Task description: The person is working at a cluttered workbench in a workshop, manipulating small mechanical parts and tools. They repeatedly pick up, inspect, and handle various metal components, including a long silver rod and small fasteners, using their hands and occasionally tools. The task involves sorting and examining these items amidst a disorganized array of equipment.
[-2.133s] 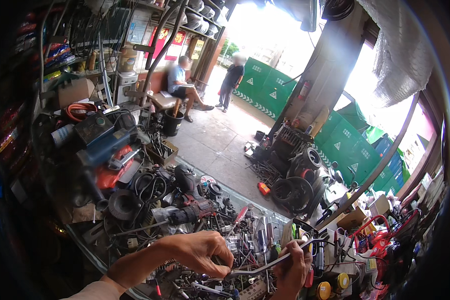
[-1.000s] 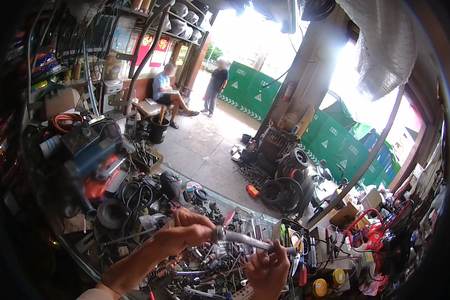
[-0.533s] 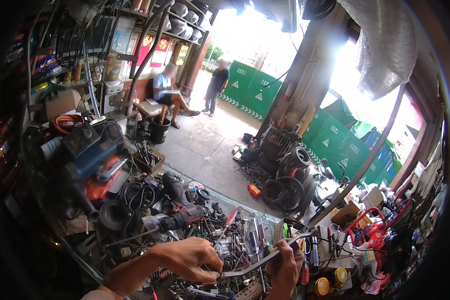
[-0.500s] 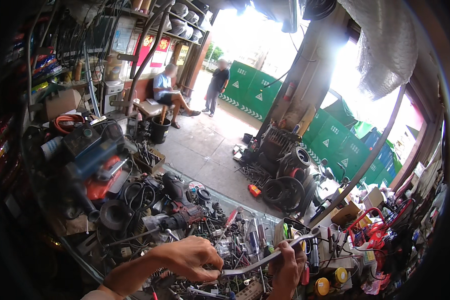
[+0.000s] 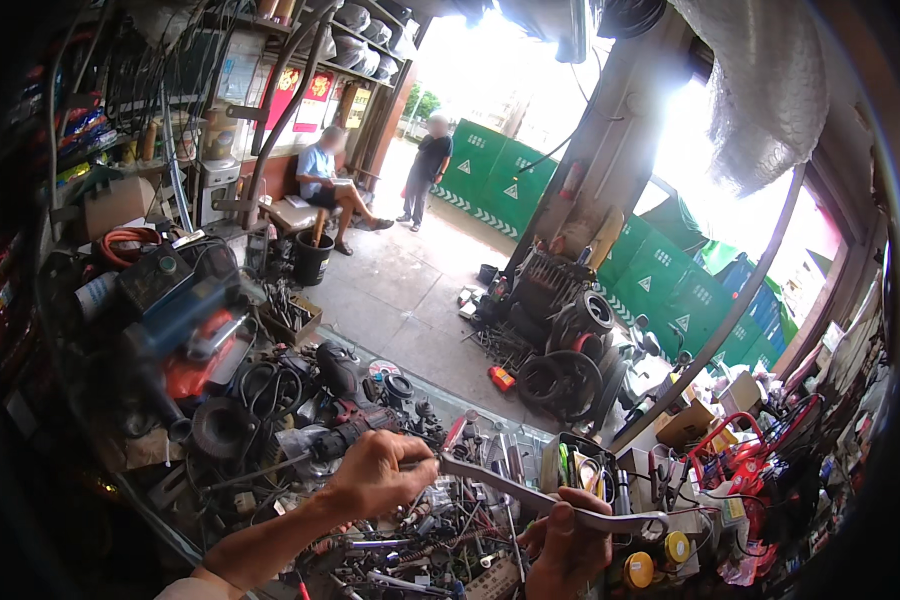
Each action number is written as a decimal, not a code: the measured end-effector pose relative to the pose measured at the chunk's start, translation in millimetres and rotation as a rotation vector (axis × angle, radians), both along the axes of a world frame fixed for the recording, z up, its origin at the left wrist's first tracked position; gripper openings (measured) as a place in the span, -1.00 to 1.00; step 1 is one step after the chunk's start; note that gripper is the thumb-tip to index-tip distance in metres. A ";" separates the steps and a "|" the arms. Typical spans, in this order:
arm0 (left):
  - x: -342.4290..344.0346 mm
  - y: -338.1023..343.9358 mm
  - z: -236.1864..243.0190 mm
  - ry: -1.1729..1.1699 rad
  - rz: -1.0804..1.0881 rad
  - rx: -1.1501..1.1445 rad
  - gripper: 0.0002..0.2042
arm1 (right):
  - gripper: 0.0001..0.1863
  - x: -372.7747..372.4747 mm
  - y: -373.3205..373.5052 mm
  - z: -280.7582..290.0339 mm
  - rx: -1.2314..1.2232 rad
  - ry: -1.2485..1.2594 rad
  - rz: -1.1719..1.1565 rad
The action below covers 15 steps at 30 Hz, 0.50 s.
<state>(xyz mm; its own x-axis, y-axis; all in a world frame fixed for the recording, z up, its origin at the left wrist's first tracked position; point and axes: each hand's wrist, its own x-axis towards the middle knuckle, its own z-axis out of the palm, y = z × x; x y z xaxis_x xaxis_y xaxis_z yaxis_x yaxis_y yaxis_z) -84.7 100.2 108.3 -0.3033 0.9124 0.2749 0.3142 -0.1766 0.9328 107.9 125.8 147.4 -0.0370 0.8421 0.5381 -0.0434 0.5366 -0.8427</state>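
My right hand (image 5: pixel 568 540) is closed round a long, slightly curved metal wrench (image 5: pixel 515 488), its jaw end sticking out to the right past my fingers. The wrench slants from upper left down to the right over a heap of tools. At its left end, my left hand (image 5: pixel 385 478) has thumb and fingers pinched together. The fingertips are right by the wrench's tip; whether they touch it or grip something small I cannot make out. Just behind my left hand lies a dark red and black power drill (image 5: pixel 355 430). A red-handled screwdriver (image 5: pixel 454 432) lies beyond the wrench's tip.
A blue and red machine (image 5: pixel 195 335) stands at the left. Yellow-lidded jars (image 5: pixel 638 570) and a red wire basket (image 5: pixel 745 450) are at the right. Tyres (image 5: pixel 568 385) stack beyond the bench. Two people, one seated, one standing, are farther off near a green fence (image 5: pixel 500 180).
The wrench has swung round: its right end has dropped and its left end has risen. My left hand has moved up with its fingers still pinched.
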 end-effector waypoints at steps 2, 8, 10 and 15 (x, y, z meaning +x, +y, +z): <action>1.2 -1.5 8.5 -0.197 0.043 0.033 -0.85 | -0.65 -2.3 2.5 -5.9 0.079 -0.005 -0.006; -2.2 0.3 5.9 -0.615 0.017 0.230 -0.86 | -0.64 -11.7 2.8 -5.2 -0.166 0.161 0.114; -5.8 1.1 6.5 -0.803 -0.025 0.195 -0.85 | -0.62 -9.7 7.7 -4.8 -0.269 0.164 0.157; -9.6 -3.4 2.9 -0.811 -0.072 0.245 -0.84 | -0.65 -8.4 29.3 -16.2 -0.758 0.635 0.280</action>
<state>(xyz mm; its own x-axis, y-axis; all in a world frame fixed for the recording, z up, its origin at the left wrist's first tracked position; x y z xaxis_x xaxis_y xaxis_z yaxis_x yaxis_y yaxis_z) -94.2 96.8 111.2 -0.4354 0.8800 0.1897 -0.4547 -0.3968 0.7974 99.5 155.1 131.2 -0.1786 0.9736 -0.1424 -0.6410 -0.2249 -0.7338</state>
